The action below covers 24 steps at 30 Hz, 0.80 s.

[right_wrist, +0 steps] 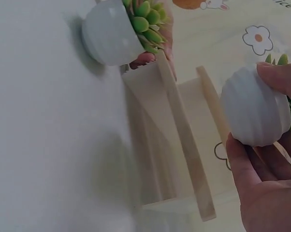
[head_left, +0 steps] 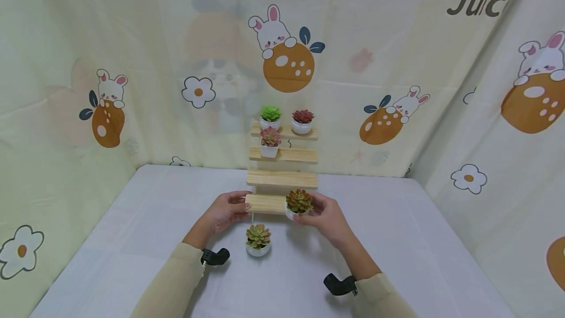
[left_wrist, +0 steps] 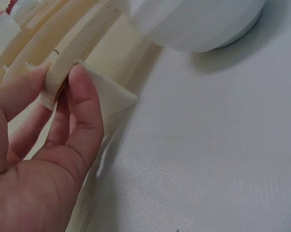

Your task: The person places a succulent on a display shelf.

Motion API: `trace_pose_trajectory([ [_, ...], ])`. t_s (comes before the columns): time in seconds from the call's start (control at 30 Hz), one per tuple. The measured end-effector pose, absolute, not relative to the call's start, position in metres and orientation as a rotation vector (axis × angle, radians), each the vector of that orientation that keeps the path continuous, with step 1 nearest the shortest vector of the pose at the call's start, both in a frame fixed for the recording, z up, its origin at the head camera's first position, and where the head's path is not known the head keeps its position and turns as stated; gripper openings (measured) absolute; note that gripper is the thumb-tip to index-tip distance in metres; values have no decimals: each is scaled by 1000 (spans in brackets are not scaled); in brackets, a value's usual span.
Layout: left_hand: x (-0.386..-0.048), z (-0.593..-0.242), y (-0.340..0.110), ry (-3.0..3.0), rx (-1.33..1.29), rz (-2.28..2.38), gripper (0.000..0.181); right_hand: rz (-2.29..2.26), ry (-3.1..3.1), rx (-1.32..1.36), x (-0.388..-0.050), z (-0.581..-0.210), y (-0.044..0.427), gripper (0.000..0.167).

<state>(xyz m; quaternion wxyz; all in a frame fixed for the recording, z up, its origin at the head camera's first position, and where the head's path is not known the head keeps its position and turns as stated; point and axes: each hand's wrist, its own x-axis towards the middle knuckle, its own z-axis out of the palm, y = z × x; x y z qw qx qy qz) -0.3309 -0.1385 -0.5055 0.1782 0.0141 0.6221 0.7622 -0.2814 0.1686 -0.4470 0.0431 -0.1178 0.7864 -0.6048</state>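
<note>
A wooden tiered stand (head_left: pixel 282 178) with several plank shelves is at the back of the table. My left hand (head_left: pixel 227 212) pinches the left end of its lowest plank (head_left: pixel 265 203) between thumb and fingers; the plank's end (left_wrist: pixel 58 82) shows close up in the left wrist view. My right hand (head_left: pixel 328 220) holds a reddish-green succulent (head_left: pixel 299 201) by its ribbed white pot (right_wrist: pixel 254 108). In the right wrist view this pot is raised off the lowest plank, at its right part. Another green succulent (head_left: pixel 258 239) in a white pot stands on the table before the stand.
On the top plank sit a bright green succulent (head_left: pixel 270 115) and a dark red one (head_left: pixel 302 120). A pink succulent (head_left: pixel 269 142) in a squarish white pot occupies the second plank's left. Behind the white-covered table (head_left: pixel 397 229) hangs a printed curtain (head_left: pixel 335 72).
</note>
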Motion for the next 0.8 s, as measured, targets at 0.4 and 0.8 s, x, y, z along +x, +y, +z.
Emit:
trace_pose_trajectory([
  [0.4,-330,-504,-138,1760,29,2156,55,-1925,2351,-381,-296,-436,165,64],
  [0.8,-331,-504,-137,1783,14,2142,55,-1938,2374,-323,-312,-420,169,68],
])
